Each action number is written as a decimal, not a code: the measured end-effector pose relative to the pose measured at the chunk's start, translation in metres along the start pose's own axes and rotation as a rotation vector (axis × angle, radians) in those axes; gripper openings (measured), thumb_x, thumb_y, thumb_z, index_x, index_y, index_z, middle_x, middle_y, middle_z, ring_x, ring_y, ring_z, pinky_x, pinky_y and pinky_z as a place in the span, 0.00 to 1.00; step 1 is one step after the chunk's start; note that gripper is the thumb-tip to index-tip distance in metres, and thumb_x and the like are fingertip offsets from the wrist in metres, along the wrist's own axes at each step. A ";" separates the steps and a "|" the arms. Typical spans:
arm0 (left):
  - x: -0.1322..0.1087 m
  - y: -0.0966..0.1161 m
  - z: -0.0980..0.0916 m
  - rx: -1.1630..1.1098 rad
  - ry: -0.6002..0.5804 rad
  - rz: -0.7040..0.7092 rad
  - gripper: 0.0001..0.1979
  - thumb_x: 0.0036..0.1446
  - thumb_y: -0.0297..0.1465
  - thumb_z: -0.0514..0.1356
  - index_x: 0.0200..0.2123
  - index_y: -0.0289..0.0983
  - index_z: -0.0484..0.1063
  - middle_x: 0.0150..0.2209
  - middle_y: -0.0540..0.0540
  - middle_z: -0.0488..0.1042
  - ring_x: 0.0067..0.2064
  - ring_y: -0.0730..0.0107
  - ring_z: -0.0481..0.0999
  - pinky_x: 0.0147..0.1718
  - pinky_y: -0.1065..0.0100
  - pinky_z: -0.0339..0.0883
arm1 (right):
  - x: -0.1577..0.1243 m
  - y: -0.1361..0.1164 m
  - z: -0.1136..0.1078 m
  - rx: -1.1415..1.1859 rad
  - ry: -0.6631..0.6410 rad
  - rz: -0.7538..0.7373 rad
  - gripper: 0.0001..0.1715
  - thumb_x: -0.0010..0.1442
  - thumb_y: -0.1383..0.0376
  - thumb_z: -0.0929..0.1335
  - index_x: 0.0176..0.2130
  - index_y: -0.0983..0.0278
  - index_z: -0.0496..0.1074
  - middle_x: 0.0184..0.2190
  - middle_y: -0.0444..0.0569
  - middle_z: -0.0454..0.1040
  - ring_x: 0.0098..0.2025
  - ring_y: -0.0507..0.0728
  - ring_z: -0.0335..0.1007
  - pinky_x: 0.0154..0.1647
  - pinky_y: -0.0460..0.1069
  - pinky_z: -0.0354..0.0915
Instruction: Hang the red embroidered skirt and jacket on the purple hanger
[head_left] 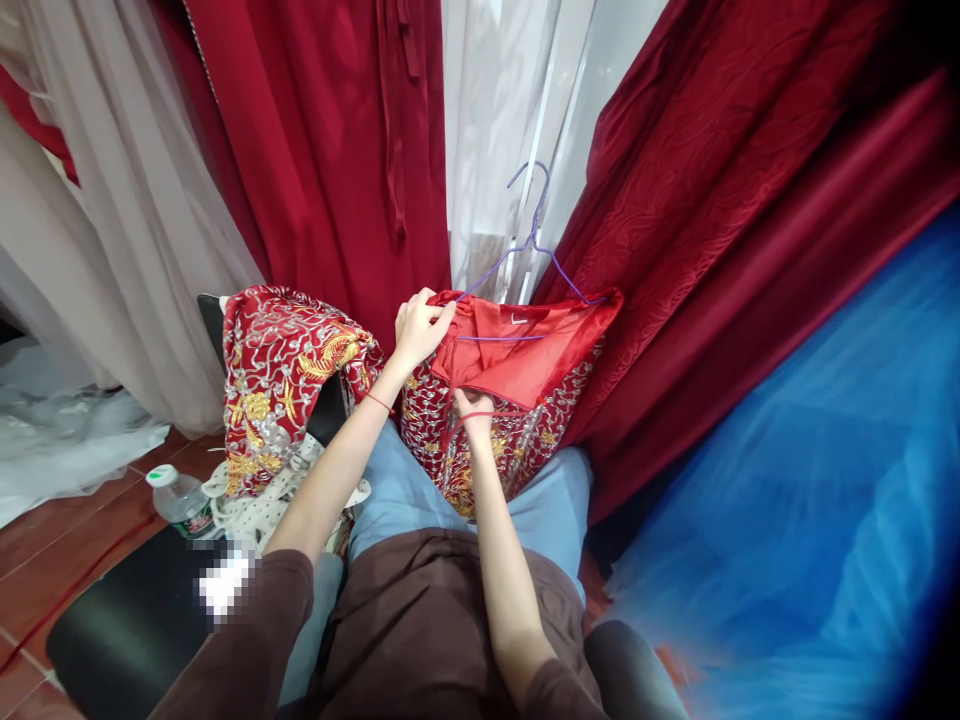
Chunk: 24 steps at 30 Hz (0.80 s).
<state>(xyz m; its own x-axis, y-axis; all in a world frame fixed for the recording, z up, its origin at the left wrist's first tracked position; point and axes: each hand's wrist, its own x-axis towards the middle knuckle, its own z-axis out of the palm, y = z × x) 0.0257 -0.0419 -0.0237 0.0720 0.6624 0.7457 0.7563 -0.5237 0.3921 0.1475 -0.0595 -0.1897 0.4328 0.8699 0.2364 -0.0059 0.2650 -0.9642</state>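
Observation:
A red garment point(514, 450) with silver and gold embroidery hangs on a purple wire hanger point(534, 240) in front of my knees. Its plain red lining point(517, 355) shows through the open top, and a small white label is inside. My left hand point(422, 328) grips the garment's upper left edge beside the hanger's arm, thumb pointing right. Lower down, at the front edge of the opening, my right hand point(474, 410) has curled fingers closed on the red fabric. A thin red strap point(469, 416) crosses this hand; the fingertips are partly hidden.
Another embroidered red piece point(289, 380) drapes over a dark chair at left. A plastic bottle point(178, 500) stands near a black seat point(124, 620). Red gowns point(345, 130) and pale gowns point(142, 200) hang around, with a blue tulle skirt point(817, 480) at right.

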 end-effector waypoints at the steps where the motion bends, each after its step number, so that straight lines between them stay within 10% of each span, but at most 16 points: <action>1: 0.000 -0.001 0.000 -0.003 -0.007 0.000 0.24 0.69 0.39 0.53 0.23 0.38 0.77 0.42 0.45 0.75 0.47 0.62 0.75 0.50 0.62 0.61 | 0.001 -0.004 -0.008 -0.023 0.058 0.003 0.21 0.46 0.49 0.75 0.28 0.64 0.73 0.27 0.55 0.79 0.38 0.65 0.79 0.49 0.61 0.75; 7: 0.003 0.004 0.001 -0.005 -0.006 -0.045 0.23 0.68 0.45 0.53 0.28 0.41 0.80 0.41 0.45 0.76 0.47 0.60 0.75 0.51 0.61 0.62 | 0.015 -0.056 -0.030 -0.132 0.336 -0.225 0.38 0.65 0.45 0.60 0.56 0.72 0.71 0.53 0.64 0.74 0.62 0.65 0.67 0.66 0.62 0.61; 14: 0.003 0.019 -0.001 0.084 -0.042 -0.105 0.23 0.59 0.54 0.59 0.32 0.42 0.81 0.44 0.41 0.76 0.51 0.53 0.73 0.54 0.55 0.61 | 0.020 -0.069 0.003 -0.657 -0.078 -0.682 0.37 0.61 0.62 0.62 0.68 0.60 0.60 0.73 0.56 0.49 0.69 0.70 0.48 0.65 0.72 0.53; 21: 0.012 0.025 0.018 0.072 0.017 -0.178 0.18 0.56 0.51 0.64 0.37 0.43 0.82 0.48 0.38 0.73 0.56 0.45 0.68 0.58 0.47 0.56 | 0.022 -0.051 -0.012 -0.481 -0.323 -0.778 0.42 0.55 0.70 0.60 0.68 0.62 0.59 0.75 0.49 0.43 0.76 0.62 0.32 0.74 0.66 0.42; 24: 0.012 0.023 0.028 0.017 0.072 -0.175 0.17 0.58 0.49 0.64 0.36 0.42 0.82 0.50 0.37 0.72 0.58 0.42 0.66 0.58 0.43 0.54 | 0.019 -0.048 -0.014 -0.317 -0.337 -0.742 0.36 0.55 0.69 0.60 0.63 0.62 0.65 0.73 0.51 0.51 0.75 0.60 0.40 0.73 0.62 0.48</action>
<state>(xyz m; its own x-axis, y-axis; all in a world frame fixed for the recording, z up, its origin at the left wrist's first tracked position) 0.0619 -0.0307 -0.0211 -0.1082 0.7021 0.7039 0.7639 -0.3944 0.5108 0.1688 -0.0615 -0.1409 -0.0646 0.6090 0.7906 0.4442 0.7270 -0.5237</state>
